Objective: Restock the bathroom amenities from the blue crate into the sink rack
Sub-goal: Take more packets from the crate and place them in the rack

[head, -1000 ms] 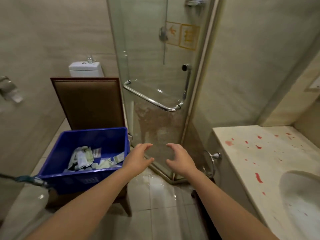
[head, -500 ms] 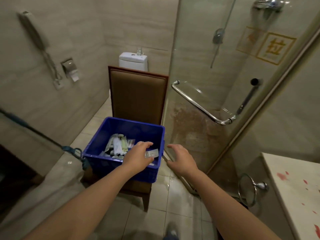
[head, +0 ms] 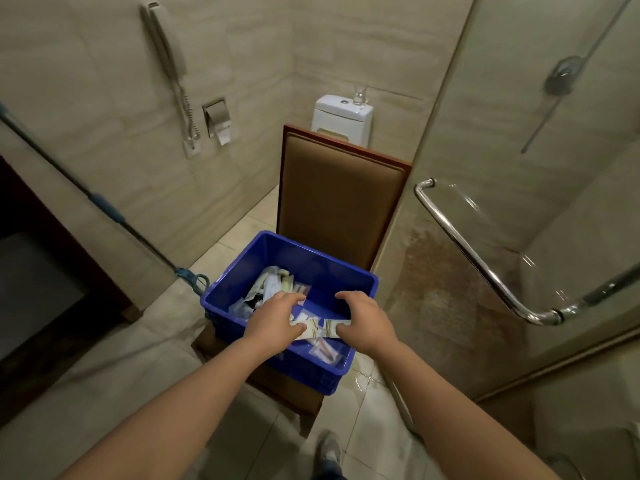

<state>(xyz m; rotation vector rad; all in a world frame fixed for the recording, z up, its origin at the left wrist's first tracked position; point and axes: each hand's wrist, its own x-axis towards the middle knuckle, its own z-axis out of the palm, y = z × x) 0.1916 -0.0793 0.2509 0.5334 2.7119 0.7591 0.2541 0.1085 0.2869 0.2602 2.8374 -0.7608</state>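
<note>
The blue crate point(head: 313, 268) sits on a brown chair seat point(head: 277, 386) and holds several small white and clear amenity packets point(head: 273, 289). Both my hands are down inside it. My left hand point(head: 273, 320) hovers over the packets with fingers and thumb spread apart. My right hand point(head: 367, 320) is beside it near the crate's right wall, likewise spread. A white striped packet point(head: 322, 330) lies between my two thumbs, which touch its ends; neither hand pinches it. The sink rack is out of view.
The chair's padded back point(head: 339, 202) rises behind the crate, with a toilet point(head: 343, 114) beyond. A glass shower door with a chrome handle point(head: 460, 244) stands right. A mop handle point(head: 104, 206) leans at left beside a dark doorway point(head: 41, 271). My shoe point(head: 329, 452) is on the tiled floor.
My view turned left from the sink counter toward the crate. Both hands travelled from in front of the shower door down into the crate and now meet at a white packet.
</note>
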